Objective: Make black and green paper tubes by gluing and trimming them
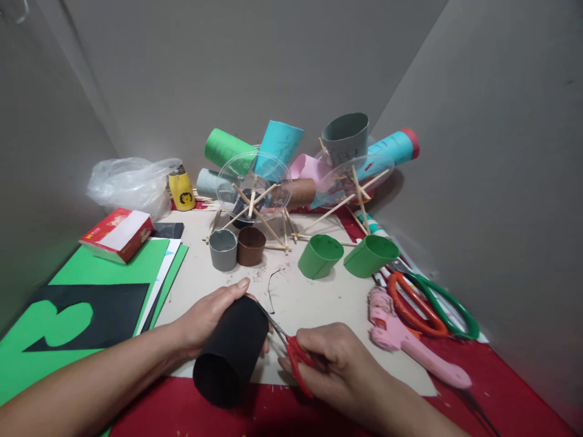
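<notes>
My left hand (pixel 210 317) is closed around the far end of a black paper tube (pixel 234 352), its thumb on top and some fingertips showing on the right side. The tube tilts, with its open end toward me. In my right hand (pixel 339 367) is a pair of small scissors (pixel 298 358) with red handles. Their blades reach the tube's far rim on the right, and a thin black strip (pixel 270 288) lies just beyond. Past my hands stand a short grey paper ring (pixel 223 250), a brown paper ring (pixel 251 246) and two green paper rings (pixel 320 257).
Behind are stick frames with clear plastic discs (pixel 255 188) and coloured tubes (pixel 279 149). Coloured sheets (pixel 109 267) and a red box (pixel 117 235) lie left. A pink glue gun (pixel 410 346) and larger scissors (pixel 432 306) lie right. Grey walls (pixel 501 182) enclose the table.
</notes>
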`<move>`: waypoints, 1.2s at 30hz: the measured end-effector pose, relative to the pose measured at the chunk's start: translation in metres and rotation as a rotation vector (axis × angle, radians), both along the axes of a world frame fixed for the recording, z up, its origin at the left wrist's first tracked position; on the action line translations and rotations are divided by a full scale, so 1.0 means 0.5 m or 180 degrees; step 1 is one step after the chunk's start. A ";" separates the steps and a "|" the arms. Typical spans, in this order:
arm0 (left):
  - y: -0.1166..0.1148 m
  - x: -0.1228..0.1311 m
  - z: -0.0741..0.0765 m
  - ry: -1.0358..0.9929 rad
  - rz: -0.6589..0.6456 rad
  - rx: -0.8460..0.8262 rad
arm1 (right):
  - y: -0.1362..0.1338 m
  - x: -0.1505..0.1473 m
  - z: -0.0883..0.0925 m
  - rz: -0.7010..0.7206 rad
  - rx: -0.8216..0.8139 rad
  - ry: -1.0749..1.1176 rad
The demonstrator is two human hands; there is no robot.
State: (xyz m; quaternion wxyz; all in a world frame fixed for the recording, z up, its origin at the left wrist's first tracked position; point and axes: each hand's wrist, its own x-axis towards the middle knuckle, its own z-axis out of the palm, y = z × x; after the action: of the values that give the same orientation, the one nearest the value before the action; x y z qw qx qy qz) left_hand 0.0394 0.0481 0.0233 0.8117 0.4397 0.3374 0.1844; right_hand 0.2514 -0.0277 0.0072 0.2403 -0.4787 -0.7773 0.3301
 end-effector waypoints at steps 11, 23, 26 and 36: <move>0.005 0.003 -0.007 -0.0199 0.0197 -0.0037 | 0.003 0.006 -0.010 -0.0072 0.0173 0.0045; 0.002 -0.001 -0.004 -0.0042 -0.0041 0.0232 | 0.000 0.002 -0.002 -0.0072 0.0021 0.0039; 0.003 0.000 -0.005 0.0000 -0.0031 0.0261 | 0.001 0.003 -0.003 -0.0055 0.0032 0.0068; 0.001 0.001 0.001 0.0108 -0.0161 0.0109 | 0.000 0.000 -0.005 -0.0010 0.0120 0.0049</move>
State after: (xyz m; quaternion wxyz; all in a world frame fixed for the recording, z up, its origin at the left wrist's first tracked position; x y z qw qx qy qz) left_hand 0.0401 0.0485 0.0239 0.8027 0.4649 0.3366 0.1620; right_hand 0.2516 -0.0276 0.0044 0.2558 -0.4727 -0.7807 0.3187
